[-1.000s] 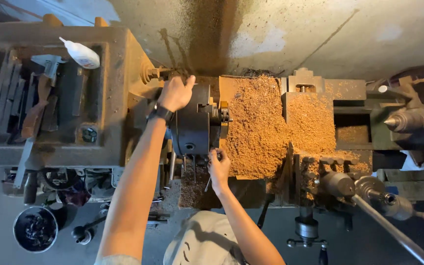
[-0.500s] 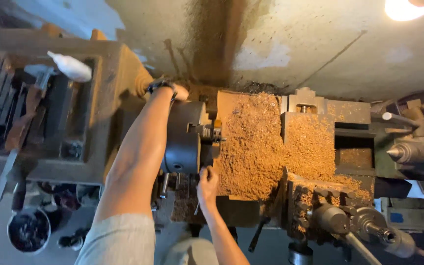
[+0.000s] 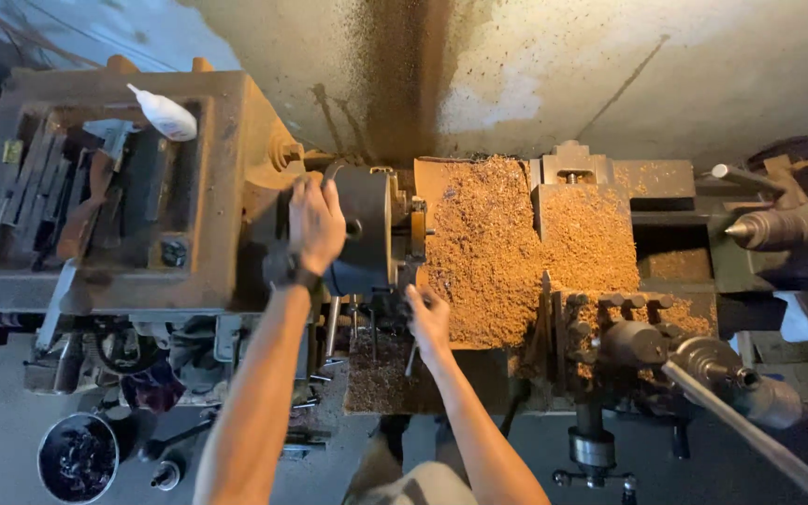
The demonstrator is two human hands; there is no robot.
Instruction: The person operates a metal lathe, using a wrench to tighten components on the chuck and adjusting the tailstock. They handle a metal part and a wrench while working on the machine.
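I look down on a metal lathe. My left hand (image 3: 315,223), with a dark watch at the wrist, lies flat on top of the dark round chuck (image 3: 367,234) and grips it. My right hand (image 3: 427,318) is at the chuck's near side, just right of it, fingers curled around a small metal tool or key whose shaft hangs below the hand. A short workpiece (image 3: 418,229) sticks out of the chuck toward a bed covered in orange-brown shavings (image 3: 507,252).
The headstock top holds a tray of tools (image 3: 77,196) and a white squeeze bottle (image 3: 165,114). The tool post and carriage (image 3: 591,243) sit right of the shavings, the tailstock point (image 3: 769,229) further right. Long handles (image 3: 741,421) stick out front right. A dark round can (image 3: 77,458) stands low left.
The camera has shifted and settled over the chuck. My left hand has moved from the chuck's far upper edge onto its top. My right hand stays at the chuck's near side.
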